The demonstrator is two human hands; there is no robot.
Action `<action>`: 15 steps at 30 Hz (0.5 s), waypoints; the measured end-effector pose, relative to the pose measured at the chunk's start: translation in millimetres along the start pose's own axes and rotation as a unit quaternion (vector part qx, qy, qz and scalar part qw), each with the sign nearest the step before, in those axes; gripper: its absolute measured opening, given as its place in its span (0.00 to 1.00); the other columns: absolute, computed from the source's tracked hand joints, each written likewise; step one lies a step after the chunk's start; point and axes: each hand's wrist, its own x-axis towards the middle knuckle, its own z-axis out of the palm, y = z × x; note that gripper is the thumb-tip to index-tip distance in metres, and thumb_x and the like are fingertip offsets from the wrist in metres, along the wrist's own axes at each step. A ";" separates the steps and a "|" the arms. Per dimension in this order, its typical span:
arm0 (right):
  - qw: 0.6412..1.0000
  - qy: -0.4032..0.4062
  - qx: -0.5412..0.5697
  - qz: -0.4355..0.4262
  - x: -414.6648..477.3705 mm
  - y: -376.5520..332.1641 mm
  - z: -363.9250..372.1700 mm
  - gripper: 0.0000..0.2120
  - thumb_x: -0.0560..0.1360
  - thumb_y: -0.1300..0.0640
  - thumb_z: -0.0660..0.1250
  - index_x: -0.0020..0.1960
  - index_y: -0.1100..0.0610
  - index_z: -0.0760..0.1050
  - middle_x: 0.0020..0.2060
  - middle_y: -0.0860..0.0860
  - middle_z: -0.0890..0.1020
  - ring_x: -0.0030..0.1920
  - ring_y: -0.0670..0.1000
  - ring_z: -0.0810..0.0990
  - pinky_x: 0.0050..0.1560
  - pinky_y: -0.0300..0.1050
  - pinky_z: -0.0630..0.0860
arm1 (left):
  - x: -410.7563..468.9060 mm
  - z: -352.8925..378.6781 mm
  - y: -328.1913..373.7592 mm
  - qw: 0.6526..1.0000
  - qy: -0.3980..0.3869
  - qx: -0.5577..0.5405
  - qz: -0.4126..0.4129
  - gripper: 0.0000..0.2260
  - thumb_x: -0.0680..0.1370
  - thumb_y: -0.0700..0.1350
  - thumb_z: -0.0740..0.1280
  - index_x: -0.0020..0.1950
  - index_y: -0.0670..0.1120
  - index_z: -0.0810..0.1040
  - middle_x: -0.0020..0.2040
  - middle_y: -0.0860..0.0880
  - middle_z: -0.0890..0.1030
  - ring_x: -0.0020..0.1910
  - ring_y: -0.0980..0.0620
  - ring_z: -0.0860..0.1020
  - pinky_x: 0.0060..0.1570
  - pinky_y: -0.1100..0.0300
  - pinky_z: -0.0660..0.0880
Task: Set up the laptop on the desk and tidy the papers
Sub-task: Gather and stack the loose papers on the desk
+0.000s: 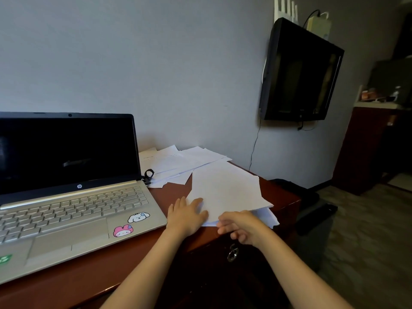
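Note:
A silver laptop [73, 210] stands open on the left of the reddish-brown desk [174, 188], its screen dark and stickers on its palm rest. A small stack of white papers [227, 190] lies near the desk's right front corner. My left hand [186, 214] rests flat, fingers straight, on the stack's near-left corner. My right hand [243, 226] is at the stack's front edge with curled fingers; whether it pinches the sheets is unclear. More loose papers [178, 163] are spread behind, against the wall.
A black cable end [149, 175] lies beside the laptop's hinge. A dark screen [298, 72] hangs on the wall to the right. A key [233, 253] hangs in the desk's front. A dark bin [312, 221] stands right of the desk.

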 end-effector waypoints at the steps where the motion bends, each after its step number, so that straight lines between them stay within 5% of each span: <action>1: 1.000 -0.022 -0.019 0.006 -2.6 -0.8 -1.9 0.12 0.76 0.52 0.63 0.37 0.57 0.76 0.22 0.47 0.80 0.18 0.42 0.66 0.20 0.30 0.55 | 0.2 0.4 0.7 1.000 -0.008 0.004 -0.001 0.24 0.79 0.56 0.54 0.75 0.57 0.57 0.76 0.42 0.55 0.76 0.46 0.51 0.74 0.50 0.47; 4: 1.000 0.006 0.002 -0.027 -4.1 -4.1 -11.5 0.14 0.77 0.51 0.63 0.36 0.57 0.77 0.23 0.47 0.80 0.18 0.43 0.67 0.20 0.31 0.58 | 0.0 -0.3 -0.2 1.000 -0.011 0.007 0.005 0.24 0.79 0.56 0.54 0.75 0.57 0.56 0.77 0.42 0.53 0.77 0.46 0.50 0.74 0.50 0.47; 9: 0.953 0.162 0.228 -0.117 4.1 -8.5 -31.8 0.14 0.75 0.56 0.65 0.32 0.60 0.73 0.18 0.49 0.76 0.15 0.46 0.69 0.18 0.32 0.59 | 1.0 -0.4 -1.1 1.000 -0.018 0.009 0.010 0.24 0.80 0.56 0.54 0.76 0.56 0.55 0.77 0.43 0.53 0.77 0.46 0.50 0.73 0.49 0.46; 11: 0.912 0.309 0.226 -0.147 11.0 -2.4 -40.5 0.13 0.74 0.56 0.64 0.32 0.58 0.73 0.24 0.50 0.78 0.25 0.49 0.77 0.26 0.37 0.67 | 2.0 -0.1 -2.1 1.000 -0.012 0.007 0.009 0.25 0.79 0.56 0.54 0.75 0.55 0.56 0.77 0.44 0.55 0.77 0.47 0.51 0.73 0.49 0.47; 13: 0.861 0.461 0.109 -0.182 17.3 9.2 -48.8 0.08 0.74 0.53 0.64 0.38 0.56 0.75 0.39 0.52 0.80 0.44 0.54 0.79 0.40 0.42 0.71 | 2.7 0.8 -2.8 1.000 -0.006 0.005 0.008 0.24 0.79 0.57 0.55 0.75 0.53 0.58 0.77 0.45 0.57 0.76 0.47 0.52 0.73 0.49 0.48; 15: 0.857 0.485 -0.006 -0.171 21.3 20.8 -56.4 0.10 0.75 0.51 0.65 0.52 0.56 0.74 0.54 0.55 0.76 0.56 0.57 0.75 0.49 0.47 0.73 | 2.0 0.6 -1.4 1.000 0.001 0.000 0.009 0.24 0.79 0.57 0.54 0.74 0.52 0.60 0.76 0.46 0.59 0.76 0.48 0.54 0.73 0.49 0.49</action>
